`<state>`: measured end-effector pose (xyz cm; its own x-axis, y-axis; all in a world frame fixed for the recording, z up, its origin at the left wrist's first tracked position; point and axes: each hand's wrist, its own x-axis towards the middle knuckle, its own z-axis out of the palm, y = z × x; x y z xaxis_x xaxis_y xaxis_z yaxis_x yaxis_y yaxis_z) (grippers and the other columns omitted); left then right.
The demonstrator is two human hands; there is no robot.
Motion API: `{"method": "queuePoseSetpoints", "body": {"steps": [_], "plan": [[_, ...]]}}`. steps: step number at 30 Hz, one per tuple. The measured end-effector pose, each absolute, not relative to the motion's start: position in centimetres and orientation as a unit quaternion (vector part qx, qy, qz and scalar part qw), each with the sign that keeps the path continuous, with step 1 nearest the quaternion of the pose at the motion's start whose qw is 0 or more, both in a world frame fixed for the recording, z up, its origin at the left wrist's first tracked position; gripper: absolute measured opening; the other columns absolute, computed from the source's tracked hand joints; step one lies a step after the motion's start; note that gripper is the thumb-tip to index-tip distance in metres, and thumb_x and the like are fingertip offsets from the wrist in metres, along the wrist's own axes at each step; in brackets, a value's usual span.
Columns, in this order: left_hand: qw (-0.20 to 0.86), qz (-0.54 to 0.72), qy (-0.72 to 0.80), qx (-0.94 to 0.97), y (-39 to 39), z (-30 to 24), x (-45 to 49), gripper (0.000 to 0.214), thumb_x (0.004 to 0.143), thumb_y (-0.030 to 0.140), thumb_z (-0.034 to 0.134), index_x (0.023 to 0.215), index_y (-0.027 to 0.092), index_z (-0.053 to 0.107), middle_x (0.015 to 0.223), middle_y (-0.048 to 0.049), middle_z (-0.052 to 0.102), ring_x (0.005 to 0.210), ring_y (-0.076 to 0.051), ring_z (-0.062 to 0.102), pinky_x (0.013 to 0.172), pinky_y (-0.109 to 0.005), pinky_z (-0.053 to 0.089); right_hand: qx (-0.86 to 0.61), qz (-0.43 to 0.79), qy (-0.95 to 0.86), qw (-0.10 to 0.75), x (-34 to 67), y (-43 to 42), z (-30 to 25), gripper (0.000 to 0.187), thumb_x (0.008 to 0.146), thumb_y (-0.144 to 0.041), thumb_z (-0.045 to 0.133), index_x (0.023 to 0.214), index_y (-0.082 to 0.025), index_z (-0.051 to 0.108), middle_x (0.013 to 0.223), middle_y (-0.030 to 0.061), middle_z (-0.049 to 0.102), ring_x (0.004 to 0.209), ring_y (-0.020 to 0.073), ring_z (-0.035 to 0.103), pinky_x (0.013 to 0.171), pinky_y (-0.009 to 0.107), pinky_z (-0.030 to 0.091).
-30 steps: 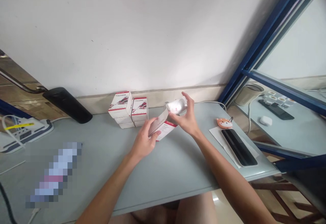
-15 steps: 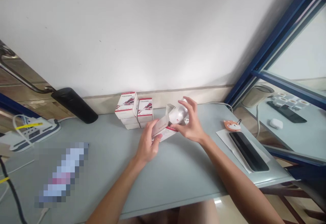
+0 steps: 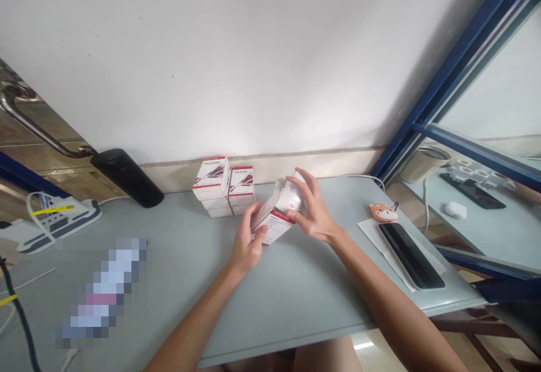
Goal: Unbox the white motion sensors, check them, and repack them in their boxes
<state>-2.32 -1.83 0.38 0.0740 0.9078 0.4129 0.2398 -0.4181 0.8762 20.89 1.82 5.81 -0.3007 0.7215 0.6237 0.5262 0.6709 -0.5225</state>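
Observation:
My left hand (image 3: 246,242) grips a small white-and-red carton (image 3: 276,227) above the table, thumb on the near face and fingers round the left side. "DETECTOR" is printed along the red band at its top edge. The carton tilts to the right with its end flaps up. In my right hand (image 3: 316,211) is a white rounded detector (image 3: 291,197) with a shiny surface, held at the carton's open end. Its lower part seems to be inside the carton, though the fingers and carton edge hide how far. My right thumb rests by the carton's rim.
Behind the left hand, similar cartons (image 3: 211,173) are stacked against the wall. A black cylinder-like pad (image 3: 127,177) and a power strip (image 3: 63,228) are at the left, near a blurred-out device (image 3: 103,290). At right lie a phone (image 3: 409,255), paper and an orange animal-face pouch (image 3: 384,212).
The carton has turned so its printed front face shows more. The detector sits lower and closer against the carton's opening, and my right hand has shifted slightly with it.

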Motion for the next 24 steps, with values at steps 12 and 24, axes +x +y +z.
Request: {"method": "queuePoseSetpoints", "body": {"steps": [12,24], "plan": [[0.369,0.581,0.42,0.591,-2.1,0.2,-1.8,0.051,0.102,0.047,0.06,0.147,0.026,0.047,0.136,-0.012,0.063,0.125,-0.031,0.062,0.106,-0.046,0.051,-0.369,0.06,-0.827,0.421,16.1,-1.9,7.1,0.049,0.107,-0.039,0.048,0.155,-0.029,0.042,0.137,0.0056,0.072,0.134,0.0266,0.061,0.13,0.058,0.01],[0.4,0.598,0.355,0.597,-1.8,-1.1,-1.0,0.071,0.104,0.047,0.058,0.165,0.036,0.025,0.175,-0.0075,0.029,0.16,-0.031,0.031,0.129,-0.048,0.032,-0.43,0.039,-0.718,0.546,17.9,-0.2,6.3,0.029,0.104,-0.028,0.05,0.13,-0.028,0.062,0.135,0.0116,0.062,0.133,0.0288,0.058,0.109,0.05,0.048]]}}
